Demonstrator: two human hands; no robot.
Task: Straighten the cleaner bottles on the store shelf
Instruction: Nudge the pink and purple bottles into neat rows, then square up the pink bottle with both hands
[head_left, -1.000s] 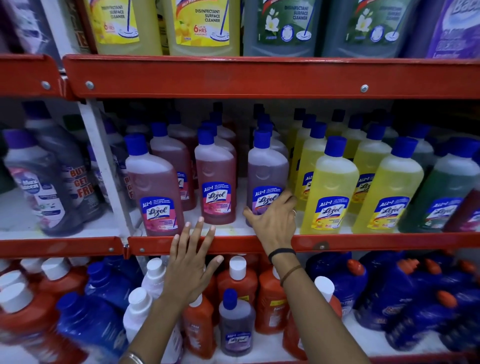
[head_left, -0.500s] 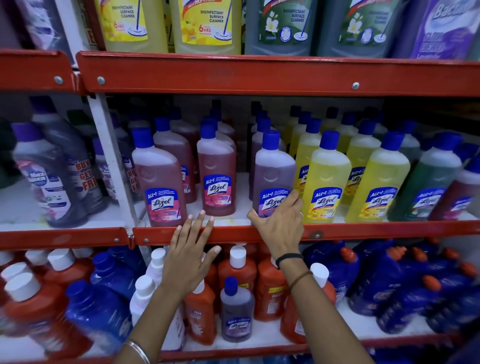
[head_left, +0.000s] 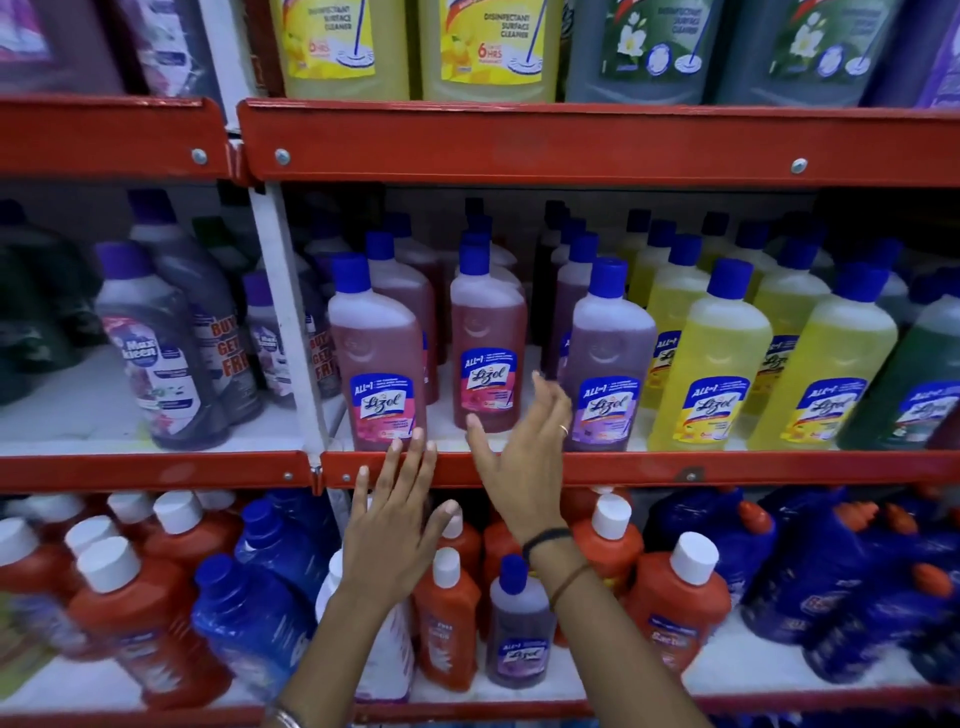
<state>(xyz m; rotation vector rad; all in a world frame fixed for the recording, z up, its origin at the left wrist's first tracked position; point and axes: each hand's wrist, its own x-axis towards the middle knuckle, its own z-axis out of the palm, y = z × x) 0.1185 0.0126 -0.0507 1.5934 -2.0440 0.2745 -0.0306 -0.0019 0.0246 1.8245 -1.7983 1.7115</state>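
Observation:
Lizol cleaner bottles with blue caps stand in rows on the middle red shelf (head_left: 727, 467). A purple bottle (head_left: 608, 358) stands at the front edge beside a yellow bottle (head_left: 709, 364). Two pink bottles stand left of it, one at the front (head_left: 379, 353) and one set further back (head_left: 485, 338). My right hand (head_left: 519, 447) is open, fingers apart, in front of the gap between the rear pink bottle and the purple one, holding nothing. My left hand (head_left: 395, 525) is open below the front pink bottle, its fingertips at the shelf lip.
A white upright post (head_left: 288, 332) divides the shelf; dark Maxkleen bottles (head_left: 156, 348) stand left of it. Large cleaner jugs (head_left: 488, 47) fill the top shelf. Orange and blue bottles (head_left: 675, 587) crowd the bottom shelf, some leaning.
My right hand has let go of the purple bottle and moved left, opening. The purple bottle now stands at the front edge next to the yellow one. My left hand stays near the shelf lip.

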